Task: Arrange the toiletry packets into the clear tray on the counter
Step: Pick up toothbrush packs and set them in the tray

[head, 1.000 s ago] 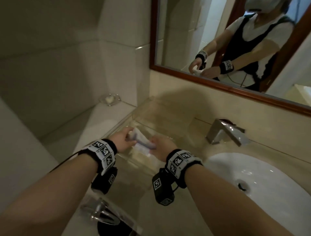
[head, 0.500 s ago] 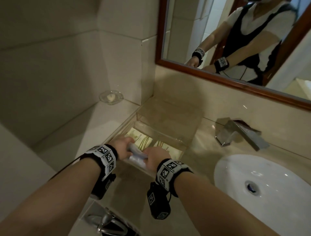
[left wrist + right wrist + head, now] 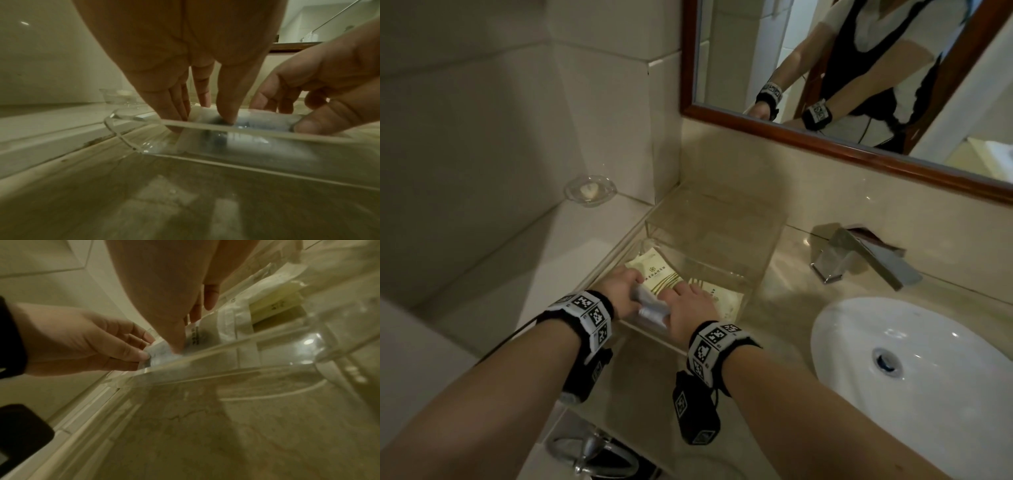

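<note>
A clear tray (image 3: 766, 265) stands on the counter in the corner beside the wall. Two cream packets with gold lines (image 3: 658, 274) (image 3: 724, 298) lie flat in it. Both hands hold a small white-grey packet (image 3: 651, 307) low inside the tray's near wall (image 3: 246, 129). My left hand (image 3: 630, 287) pinches its left end, thumb (image 3: 226, 113) on top. My right hand (image 3: 681, 295) pinches its right end between thumb (image 3: 308, 128) and fingers. In the right wrist view the packet (image 3: 162, 352) sits just behind the tray rim (image 3: 236, 350), with another printed white packet (image 3: 207, 331) under my right hand.
A white sink basin (image 3: 914, 377) lies to the right, with a chrome faucet (image 3: 866, 263) behind it. A glass soap dish (image 3: 589, 190) sits on the ledge to the left. The tiled wall and a framed mirror (image 3: 825, 144) close the back. A chrome fitting (image 3: 592, 452) is below.
Both hands have brought the white packet down from above the tray to just inside its near wall. The two cream packets in the tray have come into view.
</note>
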Demonstrator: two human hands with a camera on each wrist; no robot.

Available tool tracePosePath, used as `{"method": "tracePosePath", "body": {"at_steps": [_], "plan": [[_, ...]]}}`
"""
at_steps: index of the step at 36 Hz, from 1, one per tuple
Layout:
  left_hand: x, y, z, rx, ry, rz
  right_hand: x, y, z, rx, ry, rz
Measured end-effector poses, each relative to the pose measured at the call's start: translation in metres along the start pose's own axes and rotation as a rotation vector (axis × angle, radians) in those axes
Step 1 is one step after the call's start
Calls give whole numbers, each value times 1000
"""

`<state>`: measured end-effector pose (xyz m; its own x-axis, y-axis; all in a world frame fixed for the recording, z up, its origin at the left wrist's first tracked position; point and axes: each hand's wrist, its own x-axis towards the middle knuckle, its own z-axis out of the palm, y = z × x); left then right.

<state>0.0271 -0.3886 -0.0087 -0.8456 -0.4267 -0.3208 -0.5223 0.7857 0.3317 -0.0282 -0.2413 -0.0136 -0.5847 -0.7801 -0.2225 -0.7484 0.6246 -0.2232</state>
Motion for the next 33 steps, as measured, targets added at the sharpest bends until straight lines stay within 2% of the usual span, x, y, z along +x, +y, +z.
{"method": "tracePosePath", "body": {"at_steps": [18, 23, 33], "plan": [[-11, 19, -2, 61, 27, -41, -30, 26, -19, 114, 69, 74], [-17, 47, -10, 130, 100, -64, -52, 48, -30, 117, 99, 128], [-41, 122, -9, 192, 127, 57, -101, 91, -60, 137, 157, 220]]}}
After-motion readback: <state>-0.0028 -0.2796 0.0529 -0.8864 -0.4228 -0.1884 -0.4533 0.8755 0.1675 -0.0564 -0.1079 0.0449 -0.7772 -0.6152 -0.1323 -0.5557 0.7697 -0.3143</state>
